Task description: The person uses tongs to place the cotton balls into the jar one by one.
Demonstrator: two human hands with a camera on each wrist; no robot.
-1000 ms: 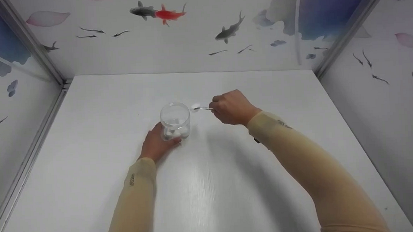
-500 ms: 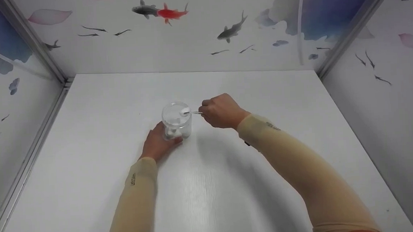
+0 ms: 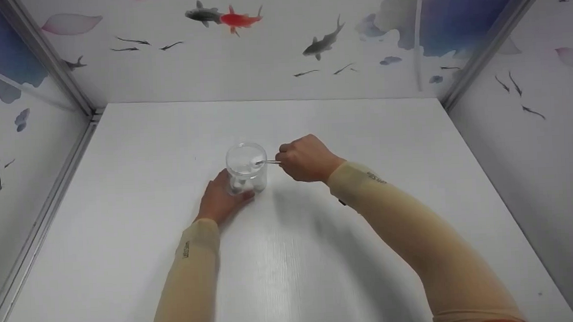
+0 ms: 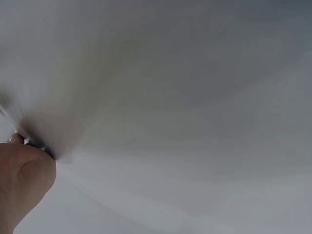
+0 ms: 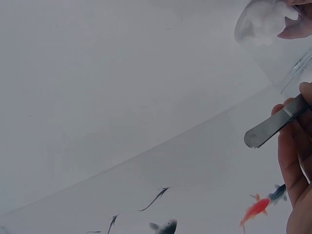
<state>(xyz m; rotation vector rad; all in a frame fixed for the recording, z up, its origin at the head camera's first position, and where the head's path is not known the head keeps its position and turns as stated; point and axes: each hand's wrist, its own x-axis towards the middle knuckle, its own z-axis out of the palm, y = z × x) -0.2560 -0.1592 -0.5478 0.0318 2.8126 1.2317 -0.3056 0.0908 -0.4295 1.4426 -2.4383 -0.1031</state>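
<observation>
A clear, open-topped jar [image 3: 246, 172] stands on the white table with several white cotton balls [image 3: 239, 184] in its bottom. My left hand [image 3: 223, 197] holds the jar low on its near left side, thumb toward the front. In my right hand [image 3: 311, 158] I pinch metal tweezers [image 3: 270, 162] from the right, their tips reaching over the rim into the jar's mouth. A pale cotton ball shows faintly at the tips. From the right wrist, the tweezers' rounded back end [image 5: 265, 130] juts out of my fingers. The left wrist view catches only part of my left hand [image 4: 24, 180].
The white tabletop [image 3: 363, 137] is bounded by a back wall [image 3: 262, 74] and side walls [image 3: 525, 133] printed with fish and petals. Metal frame posts [image 3: 69, 89] run along the corners. Both forearms wear beige sleeves [image 3: 196, 264].
My right hand has moved left, bringing the tweezers and cotton ball from beside the jar to over its mouth, then slightly lower into it. My left hand stays on the jar.
</observation>
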